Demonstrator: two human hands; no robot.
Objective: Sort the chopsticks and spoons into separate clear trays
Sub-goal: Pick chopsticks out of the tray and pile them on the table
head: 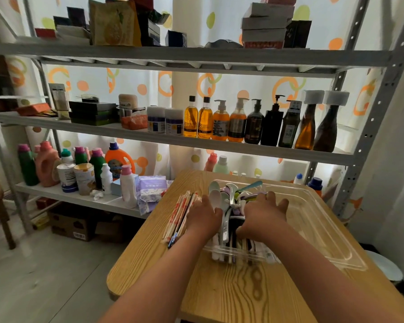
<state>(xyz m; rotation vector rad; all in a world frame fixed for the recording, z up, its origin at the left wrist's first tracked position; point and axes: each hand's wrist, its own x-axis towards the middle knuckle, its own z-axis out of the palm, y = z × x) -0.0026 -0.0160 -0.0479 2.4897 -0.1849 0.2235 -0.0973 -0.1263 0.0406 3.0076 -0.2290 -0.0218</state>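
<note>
A heap of spoons (229,197), white, black, teal and purple, lies in the left part of a large clear tray (317,220) on the wooden table (231,287). My left hand (204,215) holds the heap from its left side. Its thumb lies against a white spoon and its fingers curl down out of sight. My right hand (263,215) closes on the heap from the right, fingers spread over the top and thumb tucked against the handles. A bundle of paper-wrapped chopsticks (178,217) lies on the table just left of my left hand.
A grey metal shelf rack (196,141) stands behind the table, holding bottles (238,122), boxes and detergent jugs (47,166). Cardboard boxes (72,222) sit on the floor under it. The table's left edge is just beyond the chopsticks. The tray's right half holds nothing.
</note>
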